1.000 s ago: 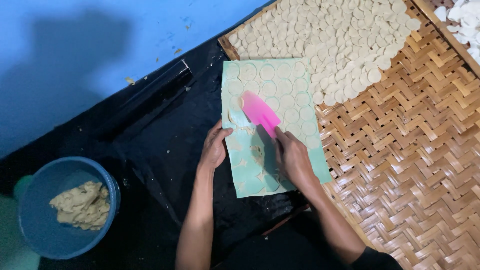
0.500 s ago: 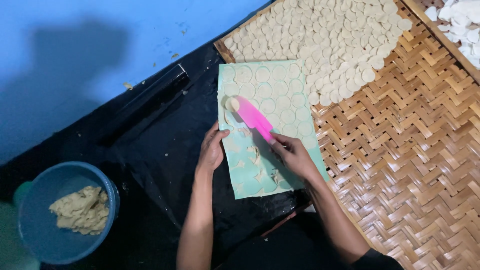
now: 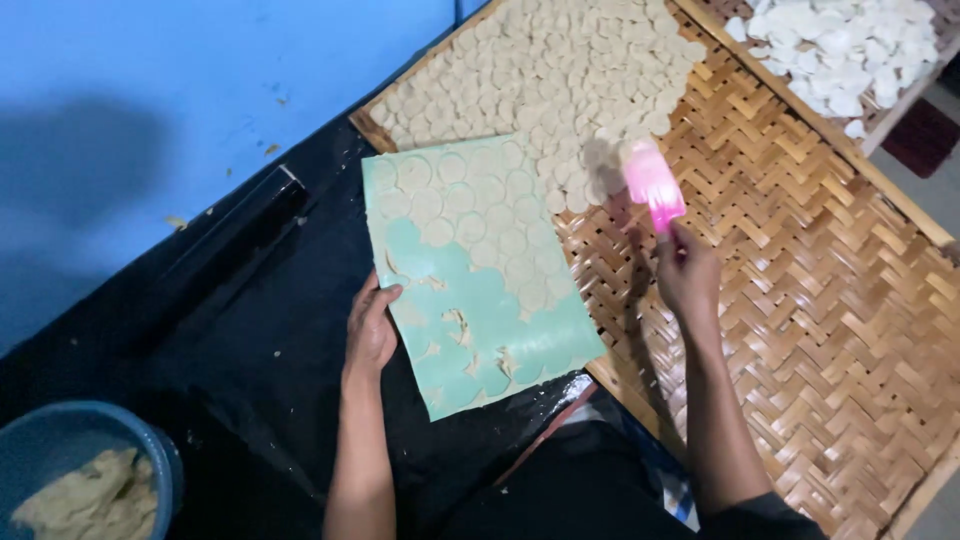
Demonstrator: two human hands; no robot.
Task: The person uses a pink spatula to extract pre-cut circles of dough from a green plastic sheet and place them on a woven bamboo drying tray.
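Now the right hand [image 3: 688, 278], right of centre, grips a pink spatula [image 3: 652, 183] by its handle, the blade raised over the woven bamboo tray [image 3: 820, 300] at the edge of the dough rounds [image 3: 540, 70] laid across the frame's top. At centre the left hand [image 3: 371, 328] pinches the left edge of a mint-green mat [image 3: 500, 310], thumb on top, with cut dough discs [image 3: 470, 200] on its upper half and scraps below. Lower left, a blue bowl [image 3: 150, 450] of dough sits on the black sheet [image 3: 250, 330].
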